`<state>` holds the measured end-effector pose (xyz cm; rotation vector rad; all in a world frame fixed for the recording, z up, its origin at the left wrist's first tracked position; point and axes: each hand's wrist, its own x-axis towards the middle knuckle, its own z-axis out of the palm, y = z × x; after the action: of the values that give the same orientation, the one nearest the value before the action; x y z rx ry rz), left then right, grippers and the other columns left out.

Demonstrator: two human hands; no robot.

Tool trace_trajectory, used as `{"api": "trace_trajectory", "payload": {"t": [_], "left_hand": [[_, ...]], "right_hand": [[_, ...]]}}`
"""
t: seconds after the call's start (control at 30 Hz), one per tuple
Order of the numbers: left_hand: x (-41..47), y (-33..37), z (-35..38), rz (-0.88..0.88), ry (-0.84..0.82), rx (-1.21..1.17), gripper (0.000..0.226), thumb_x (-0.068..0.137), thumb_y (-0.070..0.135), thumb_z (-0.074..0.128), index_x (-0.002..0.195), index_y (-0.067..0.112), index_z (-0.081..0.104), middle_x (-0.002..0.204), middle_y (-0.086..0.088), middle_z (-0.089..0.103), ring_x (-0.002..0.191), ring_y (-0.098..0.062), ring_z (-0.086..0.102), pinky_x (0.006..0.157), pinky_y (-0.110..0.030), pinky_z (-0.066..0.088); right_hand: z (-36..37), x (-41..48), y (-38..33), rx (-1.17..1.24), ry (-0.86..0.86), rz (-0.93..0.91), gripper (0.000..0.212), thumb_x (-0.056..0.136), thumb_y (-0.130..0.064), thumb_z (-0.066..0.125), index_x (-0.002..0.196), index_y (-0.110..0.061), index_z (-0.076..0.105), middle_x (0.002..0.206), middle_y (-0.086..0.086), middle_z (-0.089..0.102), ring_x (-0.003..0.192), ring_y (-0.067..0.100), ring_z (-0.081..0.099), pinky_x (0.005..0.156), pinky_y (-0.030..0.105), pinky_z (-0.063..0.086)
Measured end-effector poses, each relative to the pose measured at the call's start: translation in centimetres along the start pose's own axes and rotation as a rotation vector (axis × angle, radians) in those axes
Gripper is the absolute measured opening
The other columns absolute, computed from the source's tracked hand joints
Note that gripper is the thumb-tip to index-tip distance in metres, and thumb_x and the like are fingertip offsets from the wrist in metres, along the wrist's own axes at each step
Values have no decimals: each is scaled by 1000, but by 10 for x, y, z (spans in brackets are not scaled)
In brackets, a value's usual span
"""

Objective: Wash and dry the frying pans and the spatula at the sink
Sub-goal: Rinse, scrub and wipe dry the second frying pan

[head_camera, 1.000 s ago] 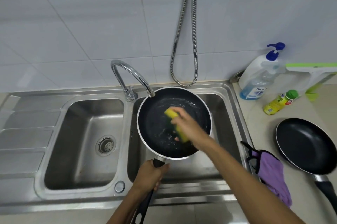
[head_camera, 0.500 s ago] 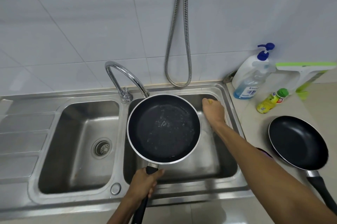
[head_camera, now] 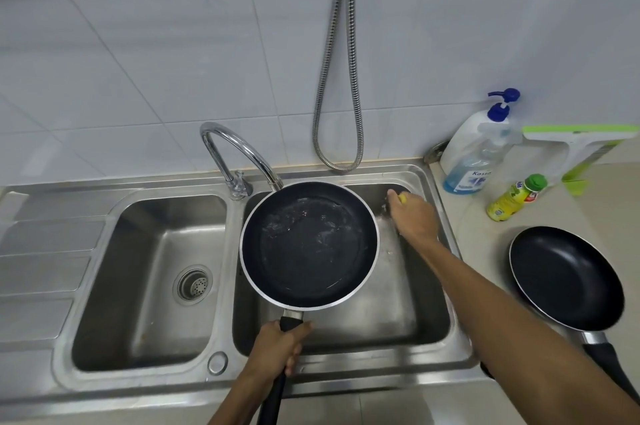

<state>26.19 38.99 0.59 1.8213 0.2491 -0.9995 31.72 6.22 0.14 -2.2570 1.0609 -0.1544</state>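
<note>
Black non-stick frying pan (head_camera: pixel 309 244), sudsy, held level over the steel sink's (head_camera: pixel 429 360) right basin; left hand (head_camera: pixel 280 350) fingers wrapped round its handle. Right hand (head_camera: pixel 412 215) fingers pinch the yellow sponge (head_camera: pixel 402 197) at the far corner, likely parking it before rinsing.

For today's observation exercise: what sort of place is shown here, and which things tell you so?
Most likely a home kitchen's washing-up area: a steel double-basin sink with a curved tap against a white tiled wall, a frying pan held over one basin, and a pump bottle of blue liquid on the counter.

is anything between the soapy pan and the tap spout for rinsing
Nothing visible. The soapy pan, held by the left hand, sits with its far rim right under the spout of the tap. The right hand with the sponge is off to the side.
</note>
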Motion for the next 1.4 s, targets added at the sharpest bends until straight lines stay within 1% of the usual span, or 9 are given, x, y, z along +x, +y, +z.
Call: {"api": "trace_trajectory", "payload": {"t": [0.13, 0.33, 0.5, 0.63, 0.87, 1.0, 1.1, 1.3, 1.4], "left_hand": [[4, -5, 4, -10, -22, -47, 33, 89, 21, 74, 70, 11, 48, 48, -2, 40, 36, -13, 32, 36, -21, 30], [7, -13, 12, -13, -43, -46, 38, 88, 22, 75, 63, 13, 47, 48, -3, 40, 36, -14, 32, 37, -21, 29], [9, -12, 26, -40, -97, -108, 33, 87, 25, 76, 69, 12, 51, 49, 0, 42, 39, -13, 34, 38, -22, 31], [8, -3, 47, -70, -161, -204, 39, 87, 26, 77, 60, 16, 50, 48, 2, 40, 39, -11, 34, 37, -21, 32], [11, 15, 80, -76, -245, -380, 45, 81, 39, 79, 54, 20, 49, 48, 1, 39, 46, -15, 41, 50, -27, 42], [14, 21, 97, -59, -269, -465, 47, 64, 49, 82, 51, 21, 47, 50, 3, 40, 49, -13, 48, 58, -29, 43], [12, 28, 105, -53, -266, -498, 43, 68, 49, 78, 54, 21, 48, 55, 2, 45, 53, -11, 51, 65, -29, 44], [9, 36, 112, -26, -322, -642, 45, 93, 37, 61, 54, 18, 49, 52, 2, 47, 50, -10, 50, 57, -24, 46], [5, 39, 110, -8, -400, -646, 40, 83, 39, 69, 59, 18, 46, 56, 2, 46, 54, -13, 46, 56, -26, 42]], "right_hand": [[-32, 13, 63, -328, 131, -59, 54, 94, -65, 43, 112, -15, 55, 113, 17, 58, 100, 41, 57, 85, 52, 52], [-30, 7, 145, -601, -75, -103, 72, 100, -55, 39, 158, -17, 19, 165, 16, 17, 147, 46, 21, 112, 68, 25], [-22, -52, 72, -273, 164, -286, 61, 100, -41, 44, 152, -10, 33, 145, 26, 43, 131, 45, 43, 108, 55, 40], [-6, -154, 27, 124, -97, -218, 51, 99, -43, 54, 143, -27, 36, 134, 4, 50, 117, 23, 55, 101, 44, 48], [-10, -242, 9, 276, -316, 62, 31, 98, -53, 46, 109, -30, 29, 85, 0, 63, 77, 19, 66, 75, 42, 56], [-26, -253, -6, 221, -488, 103, 33, 97, -60, 41, 107, -31, 29, 86, 5, 68, 73, 23, 70, 69, 46, 60], [-39, -255, -16, 286, -501, 89, 22, 103, -47, 39, 115, -33, 27, 96, 12, 68, 54, 17, 69, 48, 34, 57], [-46, -264, -21, -34, -383, -125, 33, 108, -36, 30, 140, -29, 26, 128, 3, 53, 105, 17, 61, 87, 35, 54], [-49, -269, -26, -228, -369, -235, 50, 107, -24, 35, 152, -17, 16, 134, 8, 52, 105, 25, 65, 80, 32, 50]]}}
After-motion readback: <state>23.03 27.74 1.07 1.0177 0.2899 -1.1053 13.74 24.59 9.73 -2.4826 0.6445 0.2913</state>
